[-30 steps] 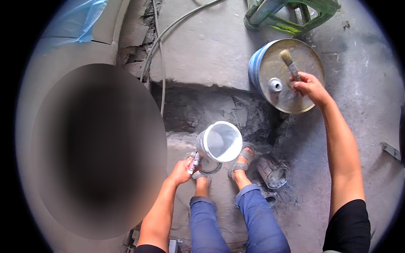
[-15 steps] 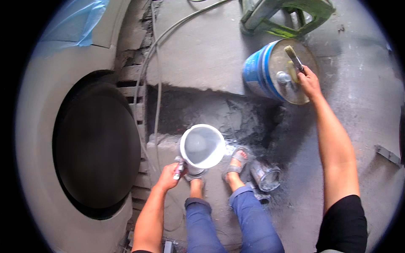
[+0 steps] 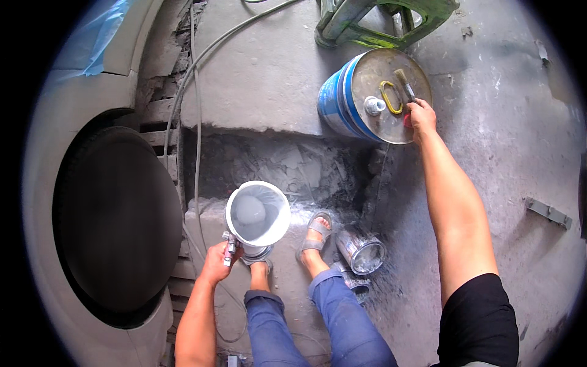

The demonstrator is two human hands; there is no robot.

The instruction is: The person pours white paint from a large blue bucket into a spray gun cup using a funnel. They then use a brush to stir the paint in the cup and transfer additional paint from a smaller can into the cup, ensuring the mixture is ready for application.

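My left hand (image 3: 219, 262) is closed round a spray gun (image 3: 230, 249), its metal fittings showing at the fingers. Above it sits a round white cup (image 3: 230, 227), open at the top, with grey inside. Out to the right, my right hand (image 3: 422, 117) grips a paintbrush (image 3: 408, 87) by its handle, the pale bristles pointing away from me. The brush is over the top of a blue metal drum (image 3: 335, 101); whether it touches the lid I cannot tell. On that lid are a yellow loop handle (image 3: 384, 87) and a silvery cap (image 3: 374, 106). A small red thing shows beside my right fingers.
A car body (image 3: 46, 183) with a dark wheel (image 3: 119, 226) stands at the left. A hose (image 3: 199, 116) runs along the floor. Broken concrete borders a sunken rubble strip (image 3: 293, 162). Two paint-stained cans (image 3: 361, 249) lie right of my feet. A green stool (image 3: 361, 24) stands beyond the drum.
The whole view has shifted, so most things now appear further left. My right hand still holds the brush over the drum lid; my left hand keeps the spray gun.
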